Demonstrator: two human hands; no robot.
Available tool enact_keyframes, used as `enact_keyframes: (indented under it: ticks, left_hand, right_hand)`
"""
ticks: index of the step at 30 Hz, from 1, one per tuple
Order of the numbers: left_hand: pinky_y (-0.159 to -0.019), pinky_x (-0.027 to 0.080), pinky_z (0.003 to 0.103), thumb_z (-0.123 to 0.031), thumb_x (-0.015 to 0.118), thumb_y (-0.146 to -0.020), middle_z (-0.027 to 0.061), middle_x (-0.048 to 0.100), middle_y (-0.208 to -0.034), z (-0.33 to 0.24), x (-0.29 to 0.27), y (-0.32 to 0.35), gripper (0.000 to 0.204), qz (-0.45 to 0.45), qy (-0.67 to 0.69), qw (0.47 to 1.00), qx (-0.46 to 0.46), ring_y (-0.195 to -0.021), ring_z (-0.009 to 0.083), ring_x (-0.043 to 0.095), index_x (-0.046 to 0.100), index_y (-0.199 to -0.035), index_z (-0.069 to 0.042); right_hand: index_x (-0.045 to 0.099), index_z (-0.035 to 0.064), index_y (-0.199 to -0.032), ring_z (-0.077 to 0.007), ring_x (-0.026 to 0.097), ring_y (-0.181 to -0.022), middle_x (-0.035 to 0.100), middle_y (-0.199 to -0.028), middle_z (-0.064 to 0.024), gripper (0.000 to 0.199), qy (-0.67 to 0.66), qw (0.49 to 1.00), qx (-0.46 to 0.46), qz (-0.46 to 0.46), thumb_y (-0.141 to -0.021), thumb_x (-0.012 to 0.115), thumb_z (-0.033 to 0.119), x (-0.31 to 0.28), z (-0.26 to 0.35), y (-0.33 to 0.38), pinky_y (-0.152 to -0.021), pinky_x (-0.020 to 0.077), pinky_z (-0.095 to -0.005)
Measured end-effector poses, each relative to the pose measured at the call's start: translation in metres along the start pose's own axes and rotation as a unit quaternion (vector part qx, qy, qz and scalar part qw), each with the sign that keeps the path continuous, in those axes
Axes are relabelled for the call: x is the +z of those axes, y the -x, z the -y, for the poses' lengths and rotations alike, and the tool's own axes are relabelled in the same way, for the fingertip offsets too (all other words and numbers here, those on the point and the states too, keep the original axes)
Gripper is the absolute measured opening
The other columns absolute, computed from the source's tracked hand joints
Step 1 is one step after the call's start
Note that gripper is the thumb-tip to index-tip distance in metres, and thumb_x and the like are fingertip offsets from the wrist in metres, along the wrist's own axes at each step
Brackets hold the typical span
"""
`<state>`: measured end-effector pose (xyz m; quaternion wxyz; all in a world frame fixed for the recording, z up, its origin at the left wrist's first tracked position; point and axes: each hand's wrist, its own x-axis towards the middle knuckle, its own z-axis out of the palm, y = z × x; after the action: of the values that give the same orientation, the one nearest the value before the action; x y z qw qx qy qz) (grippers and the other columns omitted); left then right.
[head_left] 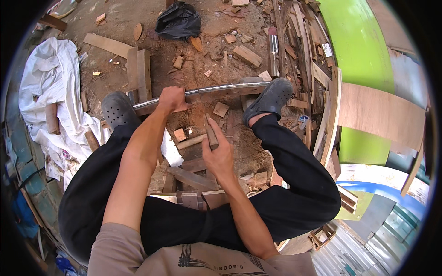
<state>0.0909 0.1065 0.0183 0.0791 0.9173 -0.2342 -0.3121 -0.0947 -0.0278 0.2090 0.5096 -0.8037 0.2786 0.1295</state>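
Sawdust-strewn dirt ground [216, 27] is lying underfoot, littered with wood offcuts [247, 55]. Left hand [171, 100] is closing around a long curved wooden strip [230, 88], which two dark clogs [271, 99] are pinning down. Right hand [219, 156] is gripping a wooden-handled tool [210, 133] against it. White sheeting [50, 78] is lying left, a black bag [178, 20] beyond.

I see long curved wooden strip [216, 90] lying across, under both dark perforated clogs [271, 99] | my left grip [171, 100] on it, right grip [218, 154] nearer me | crumpled white plastic sheet [50, 87] left | black plastic bag [178, 20] beyond | stacked wooden slats [299, 37] right
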Motion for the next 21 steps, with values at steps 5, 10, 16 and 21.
enact_keyframes:
  ticks: [5,10,16,21]
  left_hand:
    - [-0.085,0.058,0.046,-0.045,0.078,-0.069,0.0225,0.074,-0.096,0.004,0.000,0.002,0.055,-0.001,0.002,1.000,-0.013,-0.093,0.0384,0.072,0.072,-0.102,-0.002]
    - [-0.085,0.058,0.046,-0.046,0.079,-0.071,0.0219,0.075,-0.098,0.014,0.004,0.001,0.056,-0.034,-0.015,0.999,-0.013,-0.095,0.0374,0.073,0.071,-0.103,-0.002]
    - [-0.085,0.058,0.046,-0.050,0.078,-0.073,0.0218,0.075,-0.099,-0.003,0.001,-0.002,0.061,-0.005,-0.020,1.000,0.008,-0.097,0.0373,0.073,0.069,-0.108,-0.001]
    - [-0.085,0.059,0.045,-0.052,0.077,-0.074,0.0214,0.075,-0.100,0.007,0.006,0.003,0.064,0.007,-0.018,1.000,-0.013,-0.097,0.0371,0.073,0.068,-0.111,-0.001]
  right_hand:
    - [0.052,0.0080,-0.148,-0.0361,0.070,-0.113,0.068,-0.124,-0.0295,0.053,0.017,0.990,-0.130,-0.041,-0.095,0.059,0.007,-0.010,-0.020,0.046,-0.093,0.0546,-0.0372]
    - [0.054,0.0061,-0.145,-0.0351,0.067,-0.120,0.067,-0.128,-0.0264,0.051,-0.052,0.995,-0.087,-0.022,-0.094,0.060,0.006,-0.002,-0.012,0.017,-0.099,0.0508,-0.0376]
    - [0.052,0.0108,-0.148,-0.0470,0.066,-0.109,0.066,-0.126,-0.0286,0.057,0.016,0.998,-0.061,-0.017,-0.092,0.060,0.009,0.016,-0.016,-0.053,-0.093,0.0546,-0.0441]
    - [0.053,0.0038,-0.146,-0.0356,0.063,-0.127,0.065,-0.133,-0.0241,0.052,-0.035,0.999,-0.032,-0.007,-0.094,0.058,0.005,-0.010,0.008,0.042,-0.104,0.0476,-0.0379]
